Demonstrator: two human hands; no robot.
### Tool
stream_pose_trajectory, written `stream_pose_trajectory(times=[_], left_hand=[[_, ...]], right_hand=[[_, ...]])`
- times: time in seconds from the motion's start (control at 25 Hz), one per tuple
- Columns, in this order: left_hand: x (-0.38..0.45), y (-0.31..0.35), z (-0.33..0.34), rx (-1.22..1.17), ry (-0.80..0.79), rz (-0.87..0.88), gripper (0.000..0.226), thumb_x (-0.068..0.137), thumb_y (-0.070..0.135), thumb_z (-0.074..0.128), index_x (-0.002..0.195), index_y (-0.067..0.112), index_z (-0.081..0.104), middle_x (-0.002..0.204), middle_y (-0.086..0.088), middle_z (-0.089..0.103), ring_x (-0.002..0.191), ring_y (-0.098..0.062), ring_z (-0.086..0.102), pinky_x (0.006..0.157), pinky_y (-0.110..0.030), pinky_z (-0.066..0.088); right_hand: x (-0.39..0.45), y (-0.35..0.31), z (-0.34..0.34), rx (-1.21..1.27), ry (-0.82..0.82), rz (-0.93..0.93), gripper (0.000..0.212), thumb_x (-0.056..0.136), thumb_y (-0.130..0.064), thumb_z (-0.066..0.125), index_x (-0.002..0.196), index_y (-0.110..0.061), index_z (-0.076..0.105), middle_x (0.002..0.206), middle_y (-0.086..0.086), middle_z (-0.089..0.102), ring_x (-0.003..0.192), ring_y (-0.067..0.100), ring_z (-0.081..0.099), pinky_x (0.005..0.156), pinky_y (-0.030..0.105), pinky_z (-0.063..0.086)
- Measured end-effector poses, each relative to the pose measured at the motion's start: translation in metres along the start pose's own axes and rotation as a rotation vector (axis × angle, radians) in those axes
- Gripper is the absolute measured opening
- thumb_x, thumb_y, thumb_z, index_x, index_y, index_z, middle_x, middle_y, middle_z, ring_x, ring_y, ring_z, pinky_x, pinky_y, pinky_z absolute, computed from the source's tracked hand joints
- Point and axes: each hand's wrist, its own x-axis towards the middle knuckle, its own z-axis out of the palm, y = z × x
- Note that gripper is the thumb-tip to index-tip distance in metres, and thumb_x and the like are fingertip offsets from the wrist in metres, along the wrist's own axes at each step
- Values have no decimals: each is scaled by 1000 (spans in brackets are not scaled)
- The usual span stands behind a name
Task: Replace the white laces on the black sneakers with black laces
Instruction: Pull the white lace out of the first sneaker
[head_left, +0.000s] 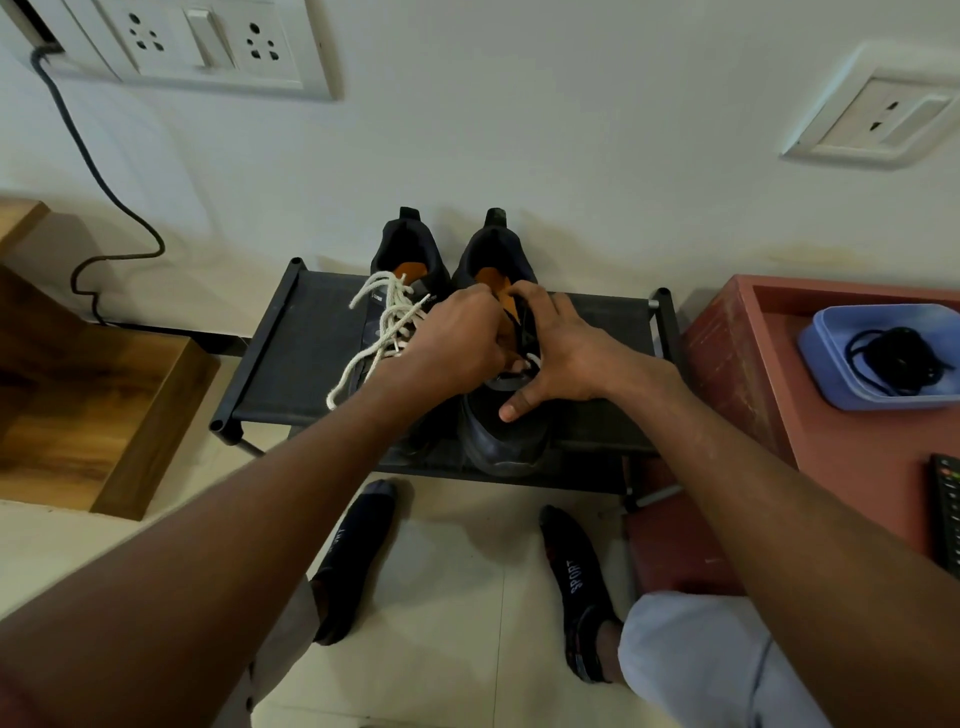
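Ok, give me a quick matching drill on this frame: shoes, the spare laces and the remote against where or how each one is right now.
Things:
1. left sneaker
2. right sneaker
3. black laces
4. remote

States:
A. coiled in the blue tray
B. at the right frame edge, on the red table
C. white lace loosened and trailing over the rack
D. under the left hand and right hand

Pairs: 1-C, 2-D, 3-A, 4-B
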Motion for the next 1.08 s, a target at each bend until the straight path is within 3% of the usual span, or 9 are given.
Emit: stream_pose_trajectory(times=[0.12, 0.28, 0.44, 0.52, 0.72, 0.8, 0.88, 1.0, 1.08], left_hand=[[-4, -4, -3, -362, -9, -201, 8, 83, 23, 86, 86, 16, 84, 81, 3, 74, 86, -15, 71, 72, -24, 54], [-17, -13, -15, -1011, 1, -577, 9, 94, 15, 75, 88, 9, 77, 94, -8, 80, 99, -24, 75, 85, -31, 60], [-16, -11, -11, -463, -52, -253, 21, 94, 32, 75, 90, 12, 72, 80, -6, 74, 75, -15, 69, 67, -25, 53], [-11, -9, -9, -129, -27, -53, 16, 89, 33, 79, 96, 18, 75, 82, 4, 71, 77, -15, 68, 71, -31, 55], [-7, 1, -7, 151, 46, -27, 12, 93, 29, 72, 100, 22, 78, 96, 0, 74, 87, -26, 68, 76, -40, 51], [-10, 3, -12, 32, 49, -110, 13, 96, 26, 70, 88, 18, 75, 87, -1, 72, 79, -21, 68, 72, -38, 50], [-15, 0, -28, -398, 115, -295, 21, 99, 24, 70, 80, 16, 73, 80, -2, 73, 64, -10, 66, 63, -30, 50], [-34, 2, -44, -1036, 163, -506, 19, 105, 21, 59, 92, 10, 68, 81, -6, 73, 67, -12, 71, 61, -25, 47], [-36, 5, -39, -814, 201, -360, 19, 103, 26, 64, 94, 10, 66, 77, -2, 70, 64, -13, 69, 55, -23, 48]], right_hand=[[-2, -1, 2, 16, 8, 17, 146, 52, -52, 102, 155, -52, -2, 163, 1, 18, 143, 42, 43, 107, 62, 48], [-4, -3, 2, 73, 1, 29, 148, 53, -46, 103, 155, -55, -4, 166, -1, 13, 147, 44, 39, 109, 64, 46], [-8, -6, 3, 58, -18, 2, 153, 57, -43, 102, 157, -54, -13, 167, 1, 10, 146, 44, 39, 108, 62, 48], [-12, -4, 5, 27, -32, -24, 155, 55, -48, 102, 156, -55, -16, 170, -2, 5, 147, 42, 39, 109, 61, 48], [-19, 2, 16, -38, -4, -53, 158, 50, -64, 98, 154, -55, -21, 174, -7, -5, 152, 38, 35, 109, 65, 47], [-20, 1, 16, -28, 5, -65, 158, 48, -66, 97, 153, -57, -20, 174, -8, -3, 153, 37, 33, 110, 66, 45], [-20, 2, 15, -6, 7, -74, 158, 48, -66, 98, 154, -57, -19, 175, -6, -3, 156, 36, 27, 114, 66, 41], [-22, 4, 17, 76, -2, -86, 158, 50, -60, 100, 157, -54, -16, 175, -1, -2, 158, 34, 20, 120, 62, 35], [-25, 6, 18, 102, 13, -89, 157, 52, -56, 101, 159, -50, -15, 175, -1, -1, 158, 34, 20, 122, 60, 34]])
